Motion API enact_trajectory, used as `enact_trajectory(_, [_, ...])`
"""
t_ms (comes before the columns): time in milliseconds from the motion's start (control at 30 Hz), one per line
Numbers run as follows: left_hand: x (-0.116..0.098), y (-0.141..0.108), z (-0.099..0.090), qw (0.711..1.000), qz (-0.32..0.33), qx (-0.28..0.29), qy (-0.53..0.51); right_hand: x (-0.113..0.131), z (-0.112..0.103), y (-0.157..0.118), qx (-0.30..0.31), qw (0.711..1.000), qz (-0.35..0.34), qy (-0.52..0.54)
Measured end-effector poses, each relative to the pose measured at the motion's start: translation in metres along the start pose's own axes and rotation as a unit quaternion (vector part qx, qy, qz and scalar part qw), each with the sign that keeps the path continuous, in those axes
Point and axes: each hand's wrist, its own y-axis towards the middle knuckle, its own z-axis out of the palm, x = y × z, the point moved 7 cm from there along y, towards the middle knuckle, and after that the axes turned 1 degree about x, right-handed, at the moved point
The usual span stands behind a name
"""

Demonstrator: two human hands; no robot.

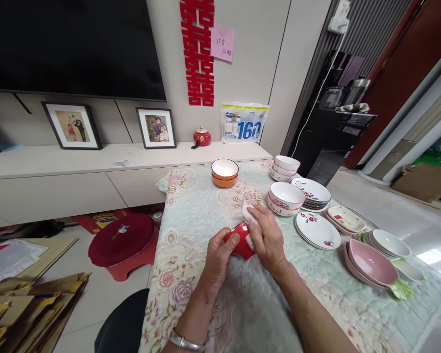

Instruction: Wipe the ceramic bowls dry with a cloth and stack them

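Over the flowered tablecloth (191,235), a small glossy red bowl (241,247) is held up, tilted on its side. My left hand (220,252) grips its left edge, thumb over the near side. A white cloth or tissue (248,212) is bunched in my right hand (267,236), whose fingers press it against the bowl's right side. Part of the bowl is hidden behind my fingers. Just beyond my right hand stand two stacked white bowls (286,194) with red rims. Further back sits a pair of orange bowls (225,173), one inside the other.
At the right are stacked plates (318,230), small oblong dishes (346,218), pink bowls (371,262) and white bowls (391,242). A low cabinet (139,164) borders the table's far side. A red stool (123,240) and a dark stool (123,323) stand left.
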Motion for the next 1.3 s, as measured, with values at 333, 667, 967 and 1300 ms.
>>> enact_trajectory(333, [0.003, 0.000, 0.003, 0.999, -0.026, 0.017, -0.023, -0.018, -0.004, 0.004, 0.009, 0.996, 0.027, 0.081])
enact_trajectory(667, [0.009, 0.001, -0.015, 0.954, -0.061, -0.120, -0.267, -0.081, 0.036, -0.020, 0.018, 0.800, 0.357, 0.482])
enact_trajectory(967, [0.007, 0.001, -0.014, 0.922, -0.115, -0.156, -0.335, -0.059, 0.036, -0.020, 0.091, 0.720, 0.381, 0.572])
enact_trajectory(1300, [0.008, 0.009, -0.018, 0.948, -0.066, -0.132, -0.283, -0.055, 0.028, -0.016, 0.014, 0.753, 0.371, 0.544])
